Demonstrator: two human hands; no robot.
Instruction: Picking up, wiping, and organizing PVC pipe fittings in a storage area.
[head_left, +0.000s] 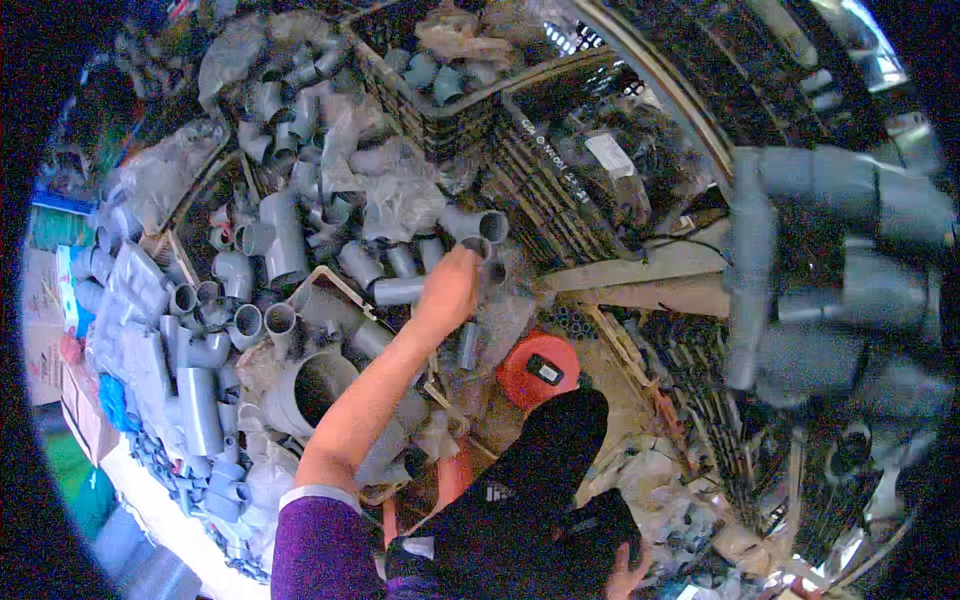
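Note:
My left hand (448, 291) reaches out over a heap of grey plastic pipe fittings, its fingers closed at the rim of a small grey pipe fitting (476, 244). Right beyond it lies another fitting with a round open mouth (493, 226). A grey pipe piece (397, 291) lies partly under the hand. My right hand (627, 571) shows only in part at the bottom edge, beside my dark-clothed leg (517, 487); whether it holds anything is hidden.
A red round stool or lid (525, 386) carries a small black device (547, 370). Stacked black-sided crates (559, 187) stand beyond. A large grey pipe fitting (281, 394) lies left of my arm. Large grey fittings (817, 330) jut in at the right, near long thin rods (701, 409).

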